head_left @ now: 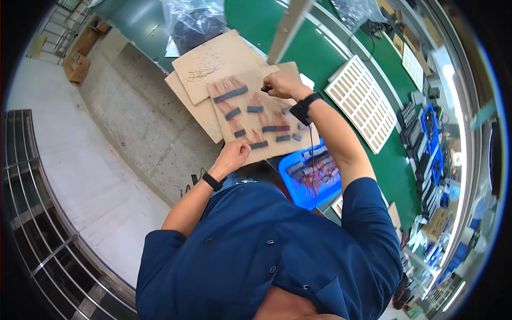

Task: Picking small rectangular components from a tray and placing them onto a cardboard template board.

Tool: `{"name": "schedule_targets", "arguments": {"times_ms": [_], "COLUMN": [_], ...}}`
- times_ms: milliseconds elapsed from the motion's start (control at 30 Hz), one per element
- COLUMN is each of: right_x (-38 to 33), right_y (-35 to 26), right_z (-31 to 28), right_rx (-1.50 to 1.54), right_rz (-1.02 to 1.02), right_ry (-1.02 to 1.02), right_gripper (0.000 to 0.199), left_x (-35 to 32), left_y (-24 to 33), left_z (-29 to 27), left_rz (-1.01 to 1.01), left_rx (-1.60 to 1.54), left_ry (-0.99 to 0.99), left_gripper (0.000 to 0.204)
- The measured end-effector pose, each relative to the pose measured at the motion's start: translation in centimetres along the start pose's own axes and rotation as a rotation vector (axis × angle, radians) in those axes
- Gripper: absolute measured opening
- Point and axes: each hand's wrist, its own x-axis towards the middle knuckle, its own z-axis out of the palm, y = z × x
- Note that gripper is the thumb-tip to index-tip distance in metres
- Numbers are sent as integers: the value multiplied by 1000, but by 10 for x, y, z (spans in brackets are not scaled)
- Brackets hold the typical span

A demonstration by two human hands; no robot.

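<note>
A tan board (256,156) lies before me with several grey strips (230,94) on it, many trailing thin reddish wires (225,84). Over the board's far right part, my right hand (282,85) is closed on a small dark piece (265,89), whose kind I cannot make out. My left hand (233,156) rests at the near left edge with its fingers curled together. Whatever lies between those fingers is hidden. Just right of it is a short grey strip (259,144) with wires.
Another tan board (188,72) with scattered thin bits lies beyond. A blue basket (303,201) of similar wired strips stands at the near right. On the green bench (314,58) are a white slotted panel (362,101) and a metal post (288,32). A plastic bag (194,21) sits far left.
</note>
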Motion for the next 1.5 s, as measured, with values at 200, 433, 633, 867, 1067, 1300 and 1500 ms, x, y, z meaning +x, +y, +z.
{"name": "schedule_targets", "arguments": {"times_ms": [200, 433, 633, 867, 1067, 1300, 1500], "right_x": [80, -5, -190, -321, -325, -320, -315], "right_y": [24, 7, 29, 23, 30, 27, 9], "right_z": [4, -38, 0, 90, 130, 121, 113], "right_rx": [-154, 16, 20, 280, -45, 44, 42], "right_rz": [74, 311, 907, 1198, 1152, 1175, 1063], "right_ry": [-44, 277, 111, 105, 231, 219, 309], "right_gripper": [30, 28, 26, 31, 36, 39, 37], "left_x": [-9, 9, 36, 52, 56, 61, 58], "left_y": [-32, -52, -42, -16, 22, 26, 31], "left_z": [-53, -82, -65, 8, 115, 210, 224], "left_rz": [-38, -81, -52, 41, 159, 429, 382], "left_rx": [-38, -59, -80, -57, 47, 265, 281], "left_ry": [115, 44, -121, -377, -467, -353, -325], "left_gripper": [20, 20, 21, 23, 20, 26, 26]}}
